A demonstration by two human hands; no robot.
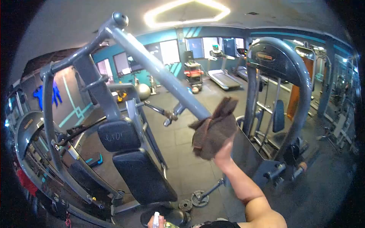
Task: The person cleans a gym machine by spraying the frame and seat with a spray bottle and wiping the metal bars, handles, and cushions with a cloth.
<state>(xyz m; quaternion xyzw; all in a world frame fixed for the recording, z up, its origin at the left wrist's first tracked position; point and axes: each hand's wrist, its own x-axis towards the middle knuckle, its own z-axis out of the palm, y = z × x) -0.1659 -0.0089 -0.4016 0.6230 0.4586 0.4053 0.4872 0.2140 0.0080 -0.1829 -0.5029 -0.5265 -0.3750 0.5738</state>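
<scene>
My right hand (224, 152) is stretched forward, its fingers mostly hidden behind a dark brown cloth (213, 136). The cloth is wrapped around the lower end of a thick grey tube (159, 74), an arm of a seated gym machine. At the bottom edge my left hand (162, 222) is closed on a spray bottle, whose white spray head (156, 217) shows while most of its body is cut off. The machine's black backrest (142, 176) and head pad (118, 135) stand left of the cloth.
Another cable machine (279, 60) rises close on the right. Weight plates (199, 198) sit on a bar near the floor. Farther back are a treadmill (225, 78), an exercise ball (143, 91) and a rack (193, 72). More machines line the left side.
</scene>
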